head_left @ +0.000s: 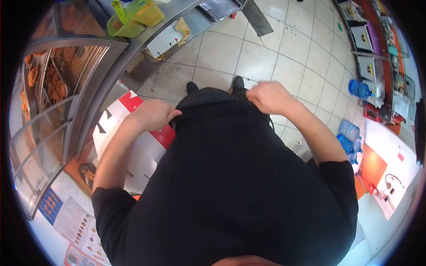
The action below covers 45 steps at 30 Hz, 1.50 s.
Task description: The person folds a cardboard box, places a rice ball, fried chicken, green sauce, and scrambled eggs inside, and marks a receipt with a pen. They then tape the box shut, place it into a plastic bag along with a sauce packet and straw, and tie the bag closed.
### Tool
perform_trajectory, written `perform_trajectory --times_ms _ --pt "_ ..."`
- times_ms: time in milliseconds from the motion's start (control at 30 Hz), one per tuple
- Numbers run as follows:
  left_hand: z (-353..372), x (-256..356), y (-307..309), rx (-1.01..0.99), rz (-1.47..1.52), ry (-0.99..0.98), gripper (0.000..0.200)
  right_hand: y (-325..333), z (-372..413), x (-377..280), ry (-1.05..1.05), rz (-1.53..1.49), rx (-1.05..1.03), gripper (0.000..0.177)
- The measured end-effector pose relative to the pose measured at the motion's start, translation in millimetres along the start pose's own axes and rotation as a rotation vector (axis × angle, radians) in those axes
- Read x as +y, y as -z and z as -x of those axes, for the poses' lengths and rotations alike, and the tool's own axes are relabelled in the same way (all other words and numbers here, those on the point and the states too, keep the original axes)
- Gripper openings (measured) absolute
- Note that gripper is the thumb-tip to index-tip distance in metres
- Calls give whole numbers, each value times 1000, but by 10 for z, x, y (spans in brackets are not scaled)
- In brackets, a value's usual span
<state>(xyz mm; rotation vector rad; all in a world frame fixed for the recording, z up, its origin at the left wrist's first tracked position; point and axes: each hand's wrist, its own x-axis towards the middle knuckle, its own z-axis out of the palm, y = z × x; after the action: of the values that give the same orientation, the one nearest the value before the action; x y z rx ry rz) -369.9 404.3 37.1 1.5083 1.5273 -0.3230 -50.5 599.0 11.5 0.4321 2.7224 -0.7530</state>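
Head cam, looking down. I see one black garment filling the middle; using it as reference for everything.

Left hand: at the garment's upper left edge, thumb laid along the cloth, other fingers mostly hidden. Can't tell whether it's pinching. Right hand: at the upper right edge, fingers curled in, tips at the cloth. Grip not readable there either. Hands well apart, garment front between them, both forearms bare below short black sleeves.

Black shoes poke out just past the garment's top edge, on the tiled floor.

Left of garment: white and red box, partly behind the left forearm. Further left, display case with fried food inside. Ahead-left: metal desk carrying green tubs, one with a green handle sticking up. Metal tray near the far end of it.

Right of garment, well apart: blue-tinted water bottles in a cluster, one more beside the shelf unit.
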Motion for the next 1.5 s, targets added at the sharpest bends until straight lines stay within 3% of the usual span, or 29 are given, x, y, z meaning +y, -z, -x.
perform_trajectory --times_ms 33,133,200,267,333,400,467,567,633,667,733,767,900,967,1100,1167,1267,1333,1400,1433,1500 --pt "-76 138 -4 9 10 8 49 46 165 120 -12 -66 -139 12" --pt "-302 554 -112 -99 91 78 48 201 502 342 18 7 -242 14" --pt "-413 735 -229 37 35 26 47 298 583 526 41 22 -237 16" --pt "-390 933 -228 10 87 86 47 381 576 753 -42 -153 -387 21" --pt "-257 1046 -255 -18 147 163 47 436 479 984 2 -223 -432 24" --pt "9 971 -354 259 302 412 46 407 223 1134 5 -327 -422 33" --pt "269 893 -377 399 329 711 44 258 -249 1093 9 -447 -343 40" --pt "627 928 -629 554 485 828 42 -201 -952 846 116 -810 -424 55" --pt "646 969 -1108 516 543 796 40 -416 -1153 621 -78 -1064 -777 59" --pt "668 1022 -1303 472 599 754 39 -542 -1179 537 -69 -1056 -795 59" --pt "544 1554 -1191 324 878 832 37 -768 -1139 377 51 -774 -970 59" --pt "508 1525 -1462 324 779 753 38 -782 -1098 352 164 -691 -1031 56" --pt "382 1782 -1754 375 888 729 42 -381 -766 193 344 -607 -1006 53" --pt "342 1831 -1733 283 1021 815 43 -331 -734 172 380 -676 -939 58" --pt "291 1762 -1856 258 1052 788 46 -282 -757 49 287 -643 -884 66" --pt "231 1670 -2046 371 1023 668 47 -200 -757 6 273 -185 -891 81" --pt "157 1543 -1883 389 989 641 46 -328 -861 347 229 -290 -1017 91" --pt "154 1444 -1547 348 972 651 45 -282 -712 727 178 -413 -890 84" --pt "128 1279 -1271 314 951 674 44 -118 -474 1152 111 -346 -789 74" --pt "87 1165 -1157 307 887 645 45 221 -309 1213 -58 -398 -910 66" --pt "-19 931 -907 331 815 614 45 247 180 1672 -206 -538 -875 53"
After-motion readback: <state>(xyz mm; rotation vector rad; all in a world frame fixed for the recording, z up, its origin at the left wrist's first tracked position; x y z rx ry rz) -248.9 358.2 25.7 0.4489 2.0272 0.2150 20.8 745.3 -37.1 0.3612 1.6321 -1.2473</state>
